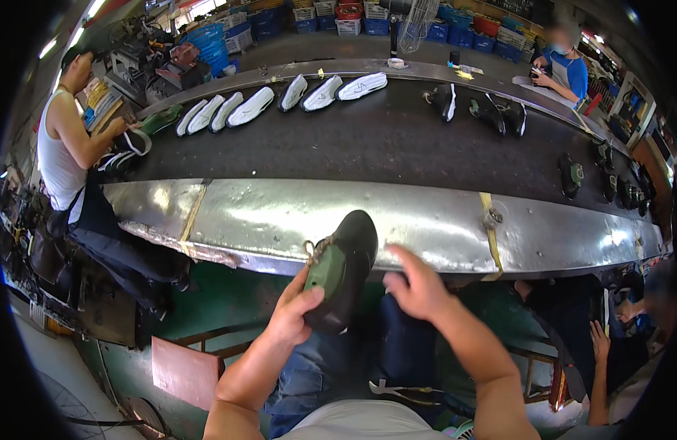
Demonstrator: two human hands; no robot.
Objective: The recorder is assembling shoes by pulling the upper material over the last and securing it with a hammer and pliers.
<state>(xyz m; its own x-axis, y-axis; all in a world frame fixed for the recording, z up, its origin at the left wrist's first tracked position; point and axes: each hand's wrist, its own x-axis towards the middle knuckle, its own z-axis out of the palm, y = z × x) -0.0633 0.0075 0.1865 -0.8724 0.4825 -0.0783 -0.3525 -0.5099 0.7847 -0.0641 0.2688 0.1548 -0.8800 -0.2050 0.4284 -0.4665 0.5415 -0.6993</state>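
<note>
A black and green shoe [357,253] with pale laces is held up over my lap, in front of the metal-edged bench. My left hand [294,312] grips it by its lower left side, the thumb on the green panel. To the right of the shoe, my right hand [419,286] is apart from it. Its fingers are spread, slightly blurred, and nothing shows in them. Across my lap lies a pair of pincers [404,392].
A dark conveyor belt [338,147] runs behind the metal edge [338,213]. White soles [250,108] line its far left; dark shoes [573,176] stand at right. One worker [63,132] is at left, another [565,70] across; an arm [601,359] shows at lower right.
</note>
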